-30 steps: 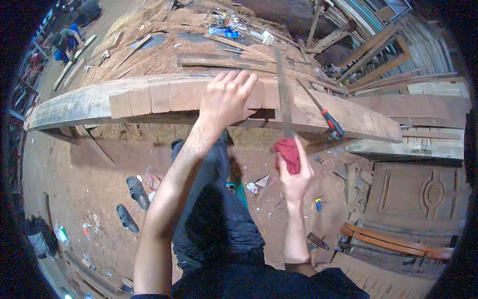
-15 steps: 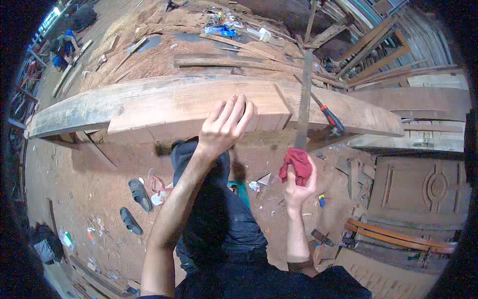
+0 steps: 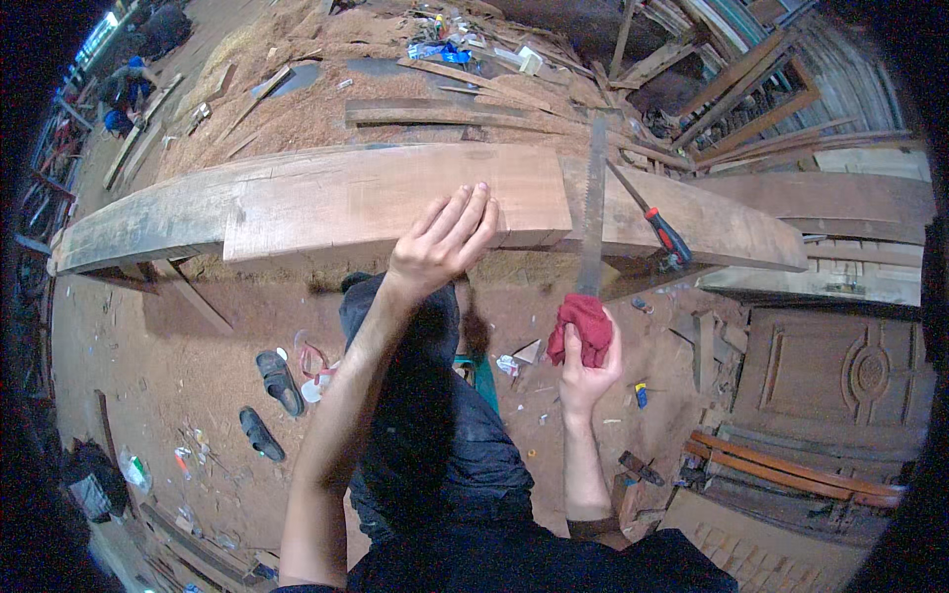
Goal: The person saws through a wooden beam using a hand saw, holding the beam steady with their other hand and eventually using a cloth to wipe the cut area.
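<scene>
A light brown wooden block (image 3: 326,188) lies along the long, curved wooden beam (image 3: 702,212) in front of me. My left hand (image 3: 440,242) rests on its near edge, fingers stretched out over the top face. To the right of the block, my right hand (image 3: 591,366) grips a handsaw (image 3: 593,212) by its handle, which is wrapped in red cloth (image 3: 581,326). The blade points away from me, beside the block's right end, with its teeth to the left; I cannot tell whether it touches. A screwdriver with a red and black handle (image 3: 667,235) lies on the beam, right of the blade.
Behind the beam are sawdust, loose planks (image 3: 425,114) and blue litter (image 3: 440,51). Dark sandals (image 3: 280,383) lie on the floor at left. A carved wooden panel (image 3: 840,366) is at right, with stacked boards (image 3: 860,79) behind. Another person (image 3: 129,89) is at far left.
The block has turned, so its near side face shows less and its right end sits straighter. The saw has shifted slightly left and toward me. My left hand stays on the block.
</scene>
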